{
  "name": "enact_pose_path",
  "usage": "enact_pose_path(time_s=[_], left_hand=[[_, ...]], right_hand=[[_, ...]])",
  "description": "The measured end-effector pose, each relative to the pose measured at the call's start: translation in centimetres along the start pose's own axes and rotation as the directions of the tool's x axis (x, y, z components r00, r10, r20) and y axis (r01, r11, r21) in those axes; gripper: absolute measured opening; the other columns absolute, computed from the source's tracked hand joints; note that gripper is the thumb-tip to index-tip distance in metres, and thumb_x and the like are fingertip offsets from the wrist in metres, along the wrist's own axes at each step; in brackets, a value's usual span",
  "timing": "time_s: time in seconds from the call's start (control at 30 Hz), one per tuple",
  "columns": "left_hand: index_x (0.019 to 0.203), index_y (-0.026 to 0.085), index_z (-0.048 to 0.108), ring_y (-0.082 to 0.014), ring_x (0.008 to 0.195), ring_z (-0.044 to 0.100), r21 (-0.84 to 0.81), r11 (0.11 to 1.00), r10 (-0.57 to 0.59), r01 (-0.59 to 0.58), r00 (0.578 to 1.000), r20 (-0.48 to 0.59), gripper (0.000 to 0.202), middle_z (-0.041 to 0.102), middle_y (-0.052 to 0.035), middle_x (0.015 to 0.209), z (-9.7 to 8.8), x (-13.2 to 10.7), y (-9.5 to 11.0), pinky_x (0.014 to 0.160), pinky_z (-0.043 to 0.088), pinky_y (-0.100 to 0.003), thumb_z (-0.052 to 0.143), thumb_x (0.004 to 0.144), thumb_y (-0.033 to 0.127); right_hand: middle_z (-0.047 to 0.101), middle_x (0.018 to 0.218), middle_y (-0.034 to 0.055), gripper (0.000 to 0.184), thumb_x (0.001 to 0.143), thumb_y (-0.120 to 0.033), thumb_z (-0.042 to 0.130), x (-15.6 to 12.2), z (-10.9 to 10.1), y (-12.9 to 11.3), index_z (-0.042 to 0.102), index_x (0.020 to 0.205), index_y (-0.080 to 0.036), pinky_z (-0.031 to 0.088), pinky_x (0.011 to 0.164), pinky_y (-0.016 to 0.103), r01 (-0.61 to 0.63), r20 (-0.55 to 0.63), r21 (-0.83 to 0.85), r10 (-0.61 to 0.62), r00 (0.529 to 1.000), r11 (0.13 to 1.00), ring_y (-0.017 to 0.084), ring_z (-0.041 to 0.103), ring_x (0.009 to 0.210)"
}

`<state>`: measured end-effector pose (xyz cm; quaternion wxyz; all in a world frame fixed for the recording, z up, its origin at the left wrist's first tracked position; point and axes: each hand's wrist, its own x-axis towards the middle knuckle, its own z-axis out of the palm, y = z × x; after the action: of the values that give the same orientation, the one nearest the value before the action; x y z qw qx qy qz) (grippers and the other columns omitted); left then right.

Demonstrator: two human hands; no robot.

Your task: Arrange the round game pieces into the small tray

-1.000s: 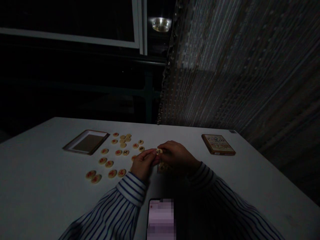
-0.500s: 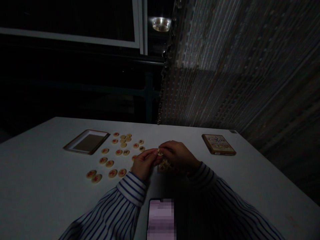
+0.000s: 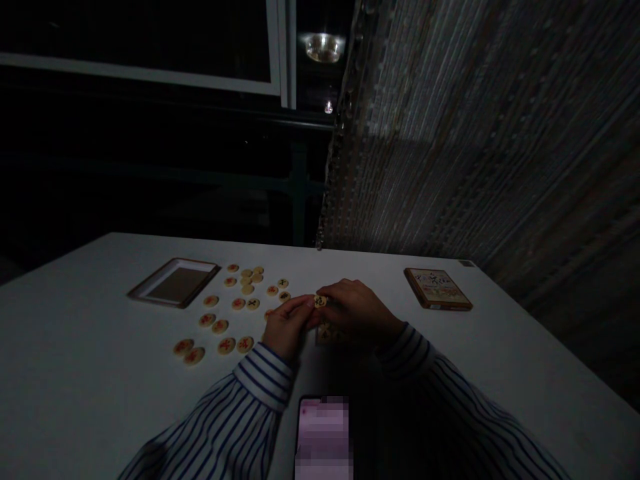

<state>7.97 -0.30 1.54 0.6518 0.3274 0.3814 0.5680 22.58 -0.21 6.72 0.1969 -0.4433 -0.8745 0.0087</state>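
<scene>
Left hand (image 3: 286,328) pinches a black-marked round piece (image 3: 320,302) at its near-left edge; right hand (image 3: 361,313) grips the same piece from the other side. Piece sits between both sets of fingertips, above the worktop (image 3: 100,387). More black-marked pieces (image 3: 325,331) just below, partly hidden by the right hand. From here I see loose pieces (image 3: 239,304) scattered left of the left hand.

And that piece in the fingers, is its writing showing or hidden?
Showing: the round piece between the left hand and right hand has dark writing visible.
</scene>
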Motion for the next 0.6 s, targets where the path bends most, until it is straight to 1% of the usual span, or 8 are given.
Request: enact_pose_path(time_s=[0.1, 0.17, 0.2, 0.27, 0.33, 0.37, 0.47, 0.6], left_hand=[[0.080, 0.011, 0.061, -0.0123, 0.063, 0.062, 0.066, 0.997, 0.030, -0.029, 0.999, -0.013, 0.031, 0.067, -0.0034, 0.067, -0.1, 0.2, -0.1, 0.063, 0.051, -0.025, 0.069, 0.057, 0.029], [0.079, 0.011, 0.062, -0.0129, 0.064, 0.062, 0.194, 0.978, 0.089, -0.081, 0.996, -0.031, 0.027, 0.067, -0.0033, 0.067, -0.2, 0.3, -0.2, 0.065, 0.050, -0.025, 0.067, 0.059, 0.029], [0.078, 0.012, 0.062, -0.0131, 0.064, 0.062, 0.283, 0.952, 0.133, -0.116, 0.990, -0.042, 0.025, 0.067, -0.0031, 0.067, -0.3, 0.3, -0.2, 0.064, 0.050, -0.025, 0.065, 0.061, 0.030], [0.077, 0.013, 0.063, -0.0140, 0.066, 0.062, 0.473, 0.860, 0.235, -0.189, 0.971, -0.040, 0.023, 0.067, -0.0035, 0.068, -0.5, 0.3, -0.3, 0.064, 0.050, -0.025, 0.061, 0.063, 0.030], [0.077, 0.013, 0.064, -0.0150, 0.068, 0.062, 0.615, 0.748, 0.311, -0.248, 0.950, 0.005, 0.023, 0.067, -0.0046, 0.071, -0.7, 0.3, -0.3, 0.065, 0.049, -0.025, 0.058, 0.065, 0.031], [0.078, 0.013, 0.064, -0.0153, 0.069, 0.062, 0.662, 0.699, 0.330, -0.270, 0.943, 0.036, 0.024, 0.067, -0.0048, 0.072, -0.8, 0.3, -0.3, 0.065, 0.049, -0.026, 0.057, 0.066, 0.032], [0.082, 0.014, 0.064, -0.0149, 0.069, 0.062, 0.750, 0.590, 0.336, -0.299, 0.936, 0.108, 0.025, 0.068, -0.0041, 0.073, -1.1, 0.3, -0.4, 0.066, 0.050, -0.026, 0.053, 0.069, 0.033], [0.084, 0.015, 0.064, -0.0148, 0.070, 0.062, 0.808, 0.494, 0.355, -0.321, 0.923, 0.150, 0.024, 0.068, -0.0045, 0.076, -1.1, 0.3, -0.7, 0.066, 0.050, -0.026, 0.051, 0.071, 0.031]], right_hand=[[0.060, 0.098, 0.0058, 0.027, 0.078, -0.030, 0.052, -0.1, -0.1, 0.3, 0.056, 0.101, -0.018, 0.035, 0.080, 0.031, -0.005, -0.026, -0.029, 0.004, 1.000, 1.000, 0.017, 0.049, 0.093], [0.059, 0.098, 0.0065, 0.027, 0.077, -0.030, 0.052, -0.1, -0.2, 0.5, 0.056, 0.101, -0.017, 0.035, 0.080, 0.030, -0.016, -0.032, -0.046, 0.014, 0.999, 0.999, 0.017, 0.049, 0.093], [0.059, 0.098, 0.0066, 0.028, 0.078, -0.030, 0.052, -0.1, -0.3, 0.7, 0.056, 0.102, -0.017, 0.035, 0.080, 0.030, -0.022, -0.033, -0.053, 0.021, 0.999, 0.998, 0.017, 0.048, 0.093], [0.059, 0.098, 0.0067, 0.029, 0.078, -0.031, 0.051, -0.2, -0.5, 1.0, 0.056, 0.103, -0.017, 0.035, 0.080, 0.030, -0.041, -0.031, -0.069, 0.039, 0.999, 0.997, 0.017, 0.048, 0.092], [0.059, 0.098, 0.0069, 0.031, 0.078, -0.031, 0.050, -0.3, -0.7, 1.3, 0.055, 0.105, -0.017, 0.034, 0.081, 0.030, -0.067, -0.024, -0.087, 0.065, 0.998, 0.994, 0.017, 0.048, 0.093], [0.059, 0.098, 0.0070, 0.031, 0.079, -0.031, 0.049, -0.3, -0.7, 1.5, 0.055, 0.106, -0.017, 0.034, 0.081, 0.030, -0.081, -0.020, -0.096, 0.079, 0.997, 0.992, 0.017, 0.048, 0.093], [0.059, 0.099, 0.0068, 0.032, 0.080, -0.033, 0.046, -0.4, -0.8, 2.0, 0.055, 0.107, -0.018, 0.034, 0.082, 0.029, -0.113, 0.008, -0.119, 0.115, 0.993, 0.986, 0.018, 0.049, 0.094], [0.060, 0.100, 0.0069, 0.033, 0.081, -0.034, 0.044, -0.5, -0.6, 2.6, 0.056, 0.106, -0.018, 0.033, 0.081, 0.029, -0.146, 0.091, -0.154, 0.162, 0.983, 0.977, 0.018, 0.050, 0.095]])
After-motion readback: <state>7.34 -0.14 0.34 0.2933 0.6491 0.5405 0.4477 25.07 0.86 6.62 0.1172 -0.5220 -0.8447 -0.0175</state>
